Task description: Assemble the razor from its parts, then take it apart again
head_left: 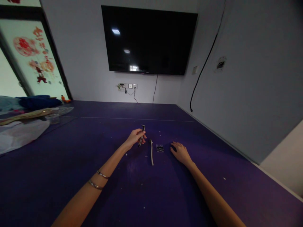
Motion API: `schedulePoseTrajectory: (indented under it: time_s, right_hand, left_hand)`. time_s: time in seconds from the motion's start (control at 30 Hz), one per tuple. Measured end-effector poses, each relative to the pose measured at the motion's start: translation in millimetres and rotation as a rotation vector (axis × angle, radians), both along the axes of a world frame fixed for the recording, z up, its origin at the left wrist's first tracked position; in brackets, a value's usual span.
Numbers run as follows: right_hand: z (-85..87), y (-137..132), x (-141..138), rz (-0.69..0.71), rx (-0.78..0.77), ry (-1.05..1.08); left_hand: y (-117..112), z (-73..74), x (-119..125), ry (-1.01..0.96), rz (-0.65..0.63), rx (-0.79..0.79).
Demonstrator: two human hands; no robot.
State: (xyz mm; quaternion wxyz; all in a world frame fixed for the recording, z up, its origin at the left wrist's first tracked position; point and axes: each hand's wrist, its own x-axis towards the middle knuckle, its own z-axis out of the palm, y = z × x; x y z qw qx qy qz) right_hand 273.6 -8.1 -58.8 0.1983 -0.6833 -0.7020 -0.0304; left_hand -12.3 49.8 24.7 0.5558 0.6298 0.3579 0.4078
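Note:
My left hand is closed around a slim dark stick with a pale edge and a small bent head, held raised at a slant over the purple tabletop. Its exact kind is too small to make out. Just right of that hand lies a whitish rod with a dark upper end. Beside the rod is a small clear pack with black parts inside. My right hand rests palm down to the right of the pack, not touching it, fingers extended and thumb apart, holding nothing.
Plastic bags, a clear cup and dark blue cloth lie at the far left. Small white scraps dot the tabletop. A black cable hangs along the right wall, and a television is mounted ahead.

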Motion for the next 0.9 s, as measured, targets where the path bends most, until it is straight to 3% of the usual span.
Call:
schedulePoseTrajectory:
  time_s: [0.3, 0.5, 0.67, 0.77, 0.9]
  right_hand:
    - [1.0, -1, 0, 0.01, 0.011, 0.023]
    - [31.0, -10, -26, 0.033, 0.189, 0.12]
    - [50.6, -25, -82, 0.075, -0.045, 0.142]
    - [48.4, -32, -111, 0.077, -0.16, 0.086]
    - [43.2, -36, -129, 0.037, -0.199, 0.017]
  left_hand:
    - [-26, 5.8, 0, 0.026, -0.002, 0.094]
    - [-31, 3.4, 0, 0.025, -0.015, 0.159]
    - [-31, 3.3, 2, 0.013, -0.01, 0.172]
    - [-32, 3.9, 2, 0.005, -0.005, 0.172]
    - [-33, 5.7, 3, 0.008, -0.003, 0.176]
